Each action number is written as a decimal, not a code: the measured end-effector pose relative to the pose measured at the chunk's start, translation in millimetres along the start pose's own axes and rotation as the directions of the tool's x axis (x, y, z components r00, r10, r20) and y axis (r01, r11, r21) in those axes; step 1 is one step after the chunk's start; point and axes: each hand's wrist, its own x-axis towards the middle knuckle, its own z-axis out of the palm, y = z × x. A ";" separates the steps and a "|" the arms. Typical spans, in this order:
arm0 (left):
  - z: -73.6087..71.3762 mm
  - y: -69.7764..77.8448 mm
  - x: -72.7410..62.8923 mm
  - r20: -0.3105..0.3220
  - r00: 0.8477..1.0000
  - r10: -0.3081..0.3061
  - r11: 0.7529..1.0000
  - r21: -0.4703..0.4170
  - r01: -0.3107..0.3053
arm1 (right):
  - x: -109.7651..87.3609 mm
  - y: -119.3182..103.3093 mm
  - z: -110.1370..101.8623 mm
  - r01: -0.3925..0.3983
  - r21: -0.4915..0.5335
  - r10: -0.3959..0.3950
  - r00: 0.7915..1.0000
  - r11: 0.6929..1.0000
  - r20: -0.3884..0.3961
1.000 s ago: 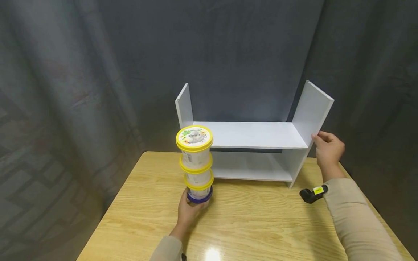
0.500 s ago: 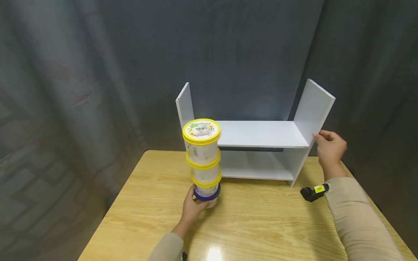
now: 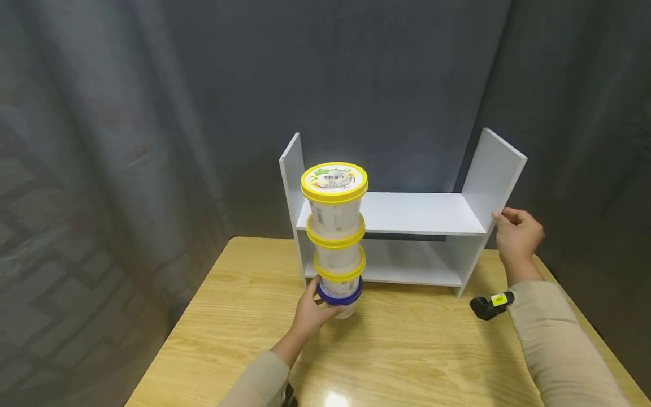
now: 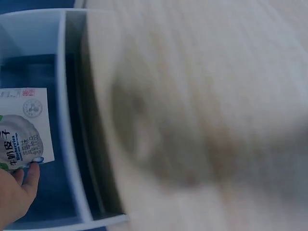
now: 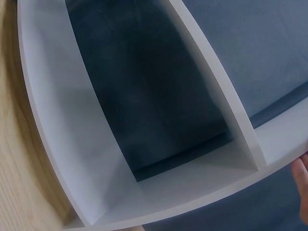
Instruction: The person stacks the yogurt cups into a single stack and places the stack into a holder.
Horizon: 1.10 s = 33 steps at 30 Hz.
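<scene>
My left hand (image 3: pixel 311 314) grips the lowest tub of an upright stack of plastic tubs. That bottom tub has a blue lid (image 3: pixel 341 298); the tubs above it have yellow lids, and the top lid (image 3: pixel 334 180) is printed with fruit and leaves. The stack stands in front of the left end of a white two-tier shelf (image 3: pixel 422 213). In the left wrist view my fingers (image 4: pixel 32 179) touch a tub's printed label (image 4: pixel 19 132). My right hand (image 3: pixel 519 237) pinches the front edge of the shelf's right side panel (image 3: pixel 492 164), with fingertips (image 5: pixel 302 175) on it in the right wrist view.
The shelf stands at the back of a light wooden table (image 3: pixel 407 350). Dark grey curtains (image 3: pixel 396 85) hang behind and at both sides. A black device with a yellow label (image 3: pixel 498 299) is strapped at my right wrist. The shelf's side panels rise above its upper board.
My left hand has carried the tub stack rightward and forward, toward the shelf, and it appears higher. My right hand keeps its hold on the side panel. The view has shifted slightly.
</scene>
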 end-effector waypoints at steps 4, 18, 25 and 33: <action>-2.0 12.7 8.9 0.033 0.999 0.026 1.000 -0.005 -0.026 | -0.2 1.8 0.9 0.010 -0.022 -0.010 1.000 1.000 0.010; -13.2 39.0 49.4 0.090 0.992 0.090 0.993 0.066 -0.097 | -0.9 6.4 1.0 0.045 -0.042 -0.046 0.999 0.998 -0.018; -18.7 66.7 62.2 0.099 0.992 0.072 0.993 0.087 -0.081 | -1.7 6.1 -0.6 0.031 -0.055 -0.032 0.999 0.998 -0.013; -25.8 88.4 78.5 0.107 0.991 0.082 0.991 0.100 -0.093 | -1.5 5.3 2.4 0.027 -0.054 -0.029 0.999 0.998 -0.027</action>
